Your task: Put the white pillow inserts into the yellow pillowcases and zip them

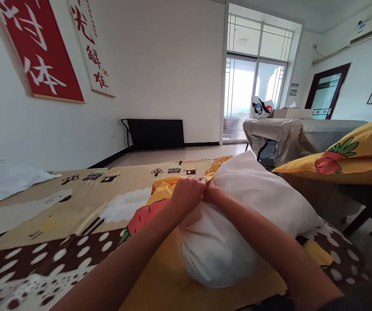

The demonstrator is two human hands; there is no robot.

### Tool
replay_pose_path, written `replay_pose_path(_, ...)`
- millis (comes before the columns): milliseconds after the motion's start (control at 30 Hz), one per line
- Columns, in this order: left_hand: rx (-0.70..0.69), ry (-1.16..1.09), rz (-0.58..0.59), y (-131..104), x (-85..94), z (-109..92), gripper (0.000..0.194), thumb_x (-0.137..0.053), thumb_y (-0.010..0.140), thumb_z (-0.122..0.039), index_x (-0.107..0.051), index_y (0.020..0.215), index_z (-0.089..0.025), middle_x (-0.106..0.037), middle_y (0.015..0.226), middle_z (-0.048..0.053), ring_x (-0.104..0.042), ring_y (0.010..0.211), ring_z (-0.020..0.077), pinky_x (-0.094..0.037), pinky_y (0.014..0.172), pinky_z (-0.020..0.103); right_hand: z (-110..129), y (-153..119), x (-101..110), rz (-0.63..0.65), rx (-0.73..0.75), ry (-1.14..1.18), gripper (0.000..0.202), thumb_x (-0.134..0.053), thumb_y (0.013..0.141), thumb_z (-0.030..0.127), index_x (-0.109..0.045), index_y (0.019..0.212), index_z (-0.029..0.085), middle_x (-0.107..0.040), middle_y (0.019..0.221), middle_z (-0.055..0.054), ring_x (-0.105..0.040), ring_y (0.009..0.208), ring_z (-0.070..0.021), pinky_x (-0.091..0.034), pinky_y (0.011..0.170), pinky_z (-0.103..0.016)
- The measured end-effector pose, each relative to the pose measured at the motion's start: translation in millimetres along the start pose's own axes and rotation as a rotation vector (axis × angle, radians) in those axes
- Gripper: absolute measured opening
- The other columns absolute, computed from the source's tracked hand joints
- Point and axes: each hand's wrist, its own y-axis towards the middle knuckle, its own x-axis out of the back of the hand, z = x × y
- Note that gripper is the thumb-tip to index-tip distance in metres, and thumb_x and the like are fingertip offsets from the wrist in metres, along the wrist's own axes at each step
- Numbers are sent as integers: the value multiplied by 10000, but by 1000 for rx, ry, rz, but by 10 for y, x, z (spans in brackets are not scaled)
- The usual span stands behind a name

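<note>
A white pillow lies on the bed in front of me, partly wrapped in a yellow pillowcase printed with red strawberries. My left hand pinches the yellow fabric edge at the pillow's far left side. My right hand sits right beside it, fingers closed on the same edge where it meets the white pillow. Both forearms reach in from the bottom of the view.
The bed has a patterned beige and brown sheet. A white pillow lies at the far left. Another strawberry-cased pillow rests on the right. Behind stand a covered table, a black folded table and a glass balcony door.
</note>
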Motion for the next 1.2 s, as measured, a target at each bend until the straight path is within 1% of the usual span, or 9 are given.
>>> replay_pose_path(167, 10, 69, 7, -233, -145, 270, 317, -332, 786, -18, -597, 933, -111, -614, 913, 148, -610, 858, 275, -420, 594, 325, -84, -74, 136, 56, 61, 84, 434, -579, 808, 320, -572, 1217, 177, -576, 1280, -110, -528, 1154, -245, -405, 980, -373)
replay_pose_path(300, -28, 66, 30, -420, -147, 383, 306, -340, 760, -13, -598, 895, -107, -608, 851, 128, -618, 729, 234, -413, 562, 316, -445, -261, 411, 146, 103, 159, 419, -587, 809, 435, -600, 1209, 311, -638, 1208, 21, -592, 1063, -163, -440, 913, -252)
replay_pose_path(400, -90, 49, 16, -539, -57, 308, 296, -328, 792, -37, -592, 898, -119, -611, 837, 117, -618, 730, 239, -428, 586, 331, -738, -390, 578, 74, -27, 142, 500, -560, 832, 466, -538, 1290, 267, -555, 1322, -40, -505, 1197, -217, -375, 997, -329)
replay_pose_path(500, -211, 68, 17, -622, 52, 191, 295, -323, 802, -33, -591, 887, -123, -619, 829, 111, -617, 747, 254, -444, 616, 353, -852, -519, 602, 78, -117, 99, 601, -574, 796, 556, -549, 1272, 190, -552, 1306, -135, -469, 1224, -313, -287, 1043, -468)
replay_pose_path(633, -218, 92, 37, -639, 118, 111, 280, -332, 799, -30, -589, 876, -110, -627, 819, 124, -618, 733, 272, -444, 602, 370, -702, -741, 524, 166, -113, 104, 536, -456, 853, 601, -640, 1096, 161, -662, 1103, -134, -600, 1023, -278, -408, 913, -388)
replay_pose_path(767, -83, 39, 12, -479, 116, 53, 259, -367, 800, -78, -589, 929, -110, -633, 840, 140, -623, 778, 284, -437, 590, 356, -464, -987, 588, 147, -65, 117, 548, -376, 881, 619, -601, 1124, 183, -660, 1109, -105, -617, 966, -241, -437, 811, -311)
replay_pose_path(967, 88, -56, 0, 86, 112, -58, 270, -414, 812, -176, -605, 992, -114, -658, 877, 160, -647, 812, 289, -464, 636, 355, -135, -1289, 803, 131, 89, -58, 659, -518, 757, 688, -564, 1174, 180, -670, 1047, -119, -619, 936, -289, -434, 779, -360)
replay_pose_path(1100, 129, -140, 15, 418, 203, -249, 259, -415, 828, -230, -630, 948, -151, -671, 898, 130, -646, 848, 261, -473, 627, 317, 83, -1362, 721, 32, 162, -160, 560, -560, 813, 520, -515, 1219, 136, -673, 1017, -121, -622, 902, -270, -428, 799, -381)
replay_pose_path(1200, 101, -151, -17, 483, 336, -518, 252, -415, 826, -197, -629, 954, -156, -667, 896, 120, -642, 845, 242, -469, 639, 304, 126, -1297, 577, -62, 163, -213, 411, -545, 848, 383, -536, 1176, 135, -659, 1038, -121, -595, 948, -254, -415, 834, -369)
